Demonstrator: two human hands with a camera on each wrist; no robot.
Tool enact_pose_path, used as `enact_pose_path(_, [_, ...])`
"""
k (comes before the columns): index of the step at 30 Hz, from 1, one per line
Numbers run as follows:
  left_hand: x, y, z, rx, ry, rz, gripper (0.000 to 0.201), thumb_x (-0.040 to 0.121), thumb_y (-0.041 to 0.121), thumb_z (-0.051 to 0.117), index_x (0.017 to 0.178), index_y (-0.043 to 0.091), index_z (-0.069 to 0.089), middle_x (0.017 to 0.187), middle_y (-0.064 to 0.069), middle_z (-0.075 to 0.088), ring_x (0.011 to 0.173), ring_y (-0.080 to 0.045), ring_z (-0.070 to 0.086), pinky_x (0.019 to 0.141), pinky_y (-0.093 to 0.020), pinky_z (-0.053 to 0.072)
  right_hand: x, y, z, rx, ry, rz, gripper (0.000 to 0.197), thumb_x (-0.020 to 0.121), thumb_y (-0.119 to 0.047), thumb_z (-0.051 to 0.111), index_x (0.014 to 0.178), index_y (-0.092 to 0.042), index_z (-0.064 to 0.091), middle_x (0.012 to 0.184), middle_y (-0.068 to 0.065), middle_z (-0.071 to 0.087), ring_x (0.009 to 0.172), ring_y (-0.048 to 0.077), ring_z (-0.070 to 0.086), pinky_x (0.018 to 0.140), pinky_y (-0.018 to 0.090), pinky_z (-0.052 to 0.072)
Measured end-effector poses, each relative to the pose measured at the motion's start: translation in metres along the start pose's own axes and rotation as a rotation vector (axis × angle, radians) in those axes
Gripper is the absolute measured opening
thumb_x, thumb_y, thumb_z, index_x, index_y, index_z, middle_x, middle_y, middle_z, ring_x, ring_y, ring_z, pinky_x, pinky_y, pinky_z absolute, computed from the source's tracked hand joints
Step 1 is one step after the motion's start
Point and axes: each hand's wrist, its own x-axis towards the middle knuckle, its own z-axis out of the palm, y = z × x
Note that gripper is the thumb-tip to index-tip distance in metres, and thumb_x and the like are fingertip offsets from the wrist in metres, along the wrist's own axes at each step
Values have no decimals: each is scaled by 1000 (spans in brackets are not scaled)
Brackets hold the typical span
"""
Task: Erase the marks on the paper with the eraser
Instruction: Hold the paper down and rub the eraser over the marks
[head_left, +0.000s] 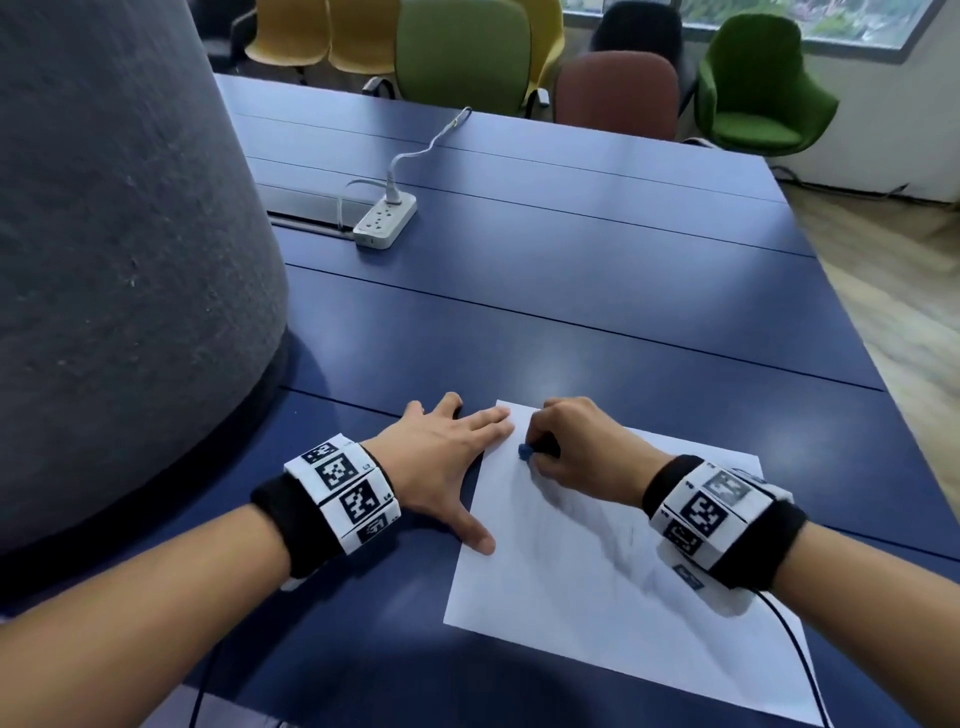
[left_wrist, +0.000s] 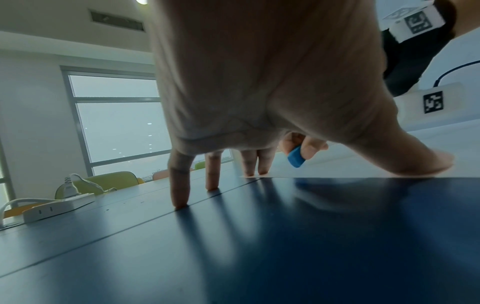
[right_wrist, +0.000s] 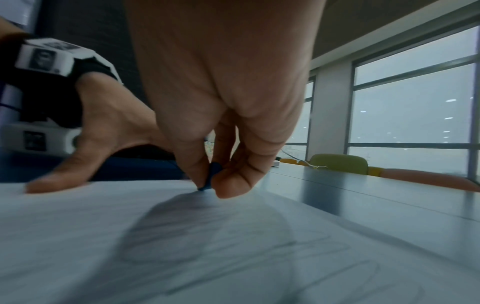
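On the blue table (head_left: 597, 270), seen from the head, a white power strip (head_left: 385, 222) lies well beyond the paper (head_left: 587, 597), which the flat, spread left hand (head_left: 441, 462) pins at its left edge. In the left wrist view, the small blue eraser (left_wrist: 296, 157) shows beyond that hand's fingers (left_wrist: 179, 185), tilted between fingertips. From the right wrist, the right hand (right_wrist: 218, 115) pinches it down onto the sheet, faint grey marks (right_wrist: 259, 265) nearer the camera.

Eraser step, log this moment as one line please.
right hand: pinches blue eraser, tip on paper | left hand: flat, holding paper edge | faint marks remain
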Motion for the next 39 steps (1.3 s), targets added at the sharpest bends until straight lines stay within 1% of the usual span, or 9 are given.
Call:
enact_pose_path(7, [1, -2, 1, 4, 14, 10, 130, 53, 89, 62, 154, 31, 6, 161, 18, 1, 129, -25, 25, 96, -48, 36, -3, -7, 1, 6, -29, -47, 15, 87, -16, 62, 81, -3, 66, 77, -4, 49, 67, 18, 48, 60, 19, 38])
enact_pose_path(12, [0, -1, 0, 1, 12, 6, 129, 54, 88, 63, 154, 29, 8, 161, 18, 1, 130, -26, 24, 96, -48, 36, 16, 2, -10, -18, 43, 47, 16, 87, -17, 63, 81, -2, 66, 86, 9, 62, 76, 25, 57, 70, 34, 48])
enact_pose_path(17, [0, -1, 2, -13, 15, 10, 128, 52, 88, 63, 153, 31, 9, 161, 18, 3, 131, -28, 24, 97, -51, 35, 1, -9, -5, -4, -103, -50, 10, 84, -14, 67, 80, -5, 68, 72, -4, 55, 62, 10, 51, 59, 18, 42])
enact_pose_path(21, [-3, 0, 2, -16, 8, 6, 128, 54, 87, 63, 154, 29, 9, 161, 18, 1, 135, -29, 21, 100, -52, 35, 14, -1, -16, -52, 9, 51, 14, 86, -17, 65, 81, -4, 67, 82, 9, 64, 75, 23, 58, 70, 35, 50])
enact_pose_path(27, [-15, 3, 13, -63, -27, 14, 132, 53, 87, 64, 155, 34, 0, 161, 20, -7, 147, -31, 2, 110, -61, 23, -16, -21, 1, -4, -149, -98, 3, 82, -12, 68, 82, -9, 69, 69, -13, 50, 59, 5, 48, 56, 11, 38])
enact_pose_path(29, [-18, 5, 15, -72, -34, 11, 131, 54, 87, 63, 155, 34, -2, 161, 20, -9, 148, -31, -2, 111, -63, 20, -9, -16, -4, -33, -89, -46, 8, 83, -13, 67, 83, -6, 68, 74, -5, 58, 65, 10, 53, 59, 14, 42])
enact_pose_path(31, [-19, 7, 15, -76, -30, 6, 131, 55, 87, 64, 155, 33, -1, 161, 20, -10, 149, -31, -3, 112, -64, 19, -5, -10, -6, -38, -1, 1, 13, 84, -15, 65, 82, -3, 67, 82, 6, 62, 73, 21, 57, 67, 30, 48])
enact_pose_path(36, [-20, 8, 13, -102, -41, 3, 131, 55, 84, 67, 155, 34, 0, 161, 21, -9, 149, -31, -3, 112, -66, 18, -28, -27, 8, -11, -142, -113, 9, 83, -15, 67, 82, -6, 68, 74, -3, 58, 61, 8, 49, 59, 15, 39])
enact_pose_path(39, [-19, 7, 13, -99, -44, 1, 131, 55, 84, 67, 155, 33, 0, 161, 20, -10, 149, -31, -3, 112, -66, 17, -14, -18, -4, -21, -52, -2, 10, 82, -13, 66, 83, -3, 68, 78, 5, 64, 69, 18, 56, 66, 28, 47])
